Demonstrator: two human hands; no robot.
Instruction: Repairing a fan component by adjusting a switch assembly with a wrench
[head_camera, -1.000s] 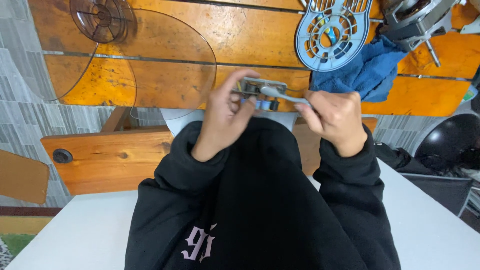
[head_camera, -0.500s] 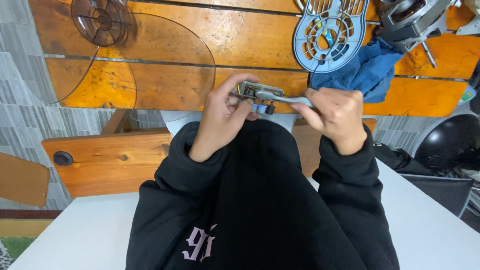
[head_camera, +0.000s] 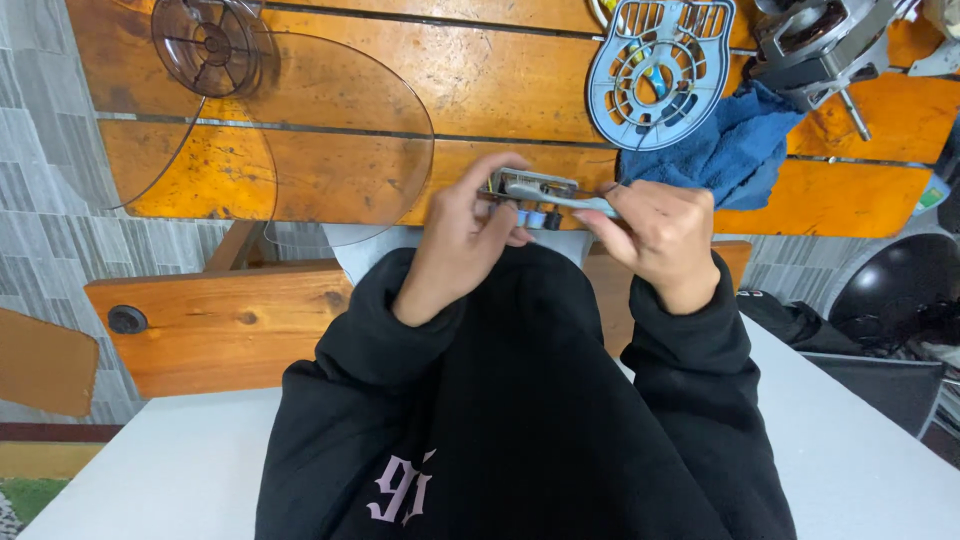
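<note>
My left hand (head_camera: 462, 235) grips a small grey part (head_camera: 530, 190) with blue and black knobs along its underside, held just above the near edge of the wooden table (head_camera: 480, 90). My right hand (head_camera: 660, 235) pinches a thin grey tool (head_camera: 590, 204) whose tip touches the part's right end. Both hands sit close together over my lap, in black sleeves. The tool's working end is hidden by the part.
On the table lie a clear plastic fan blade piece (head_camera: 290, 130) at the left, a grey-blue fan grille (head_camera: 660, 70), a blue cloth (head_camera: 735, 150) and a metal motor (head_camera: 820, 45) at the right. A wooden bench (head_camera: 220, 320) stands below. A black chair (head_camera: 900, 300) is at right.
The view has shifted slightly. Both hands keep their hold on the part and tool, with only small movements of the fingers.
</note>
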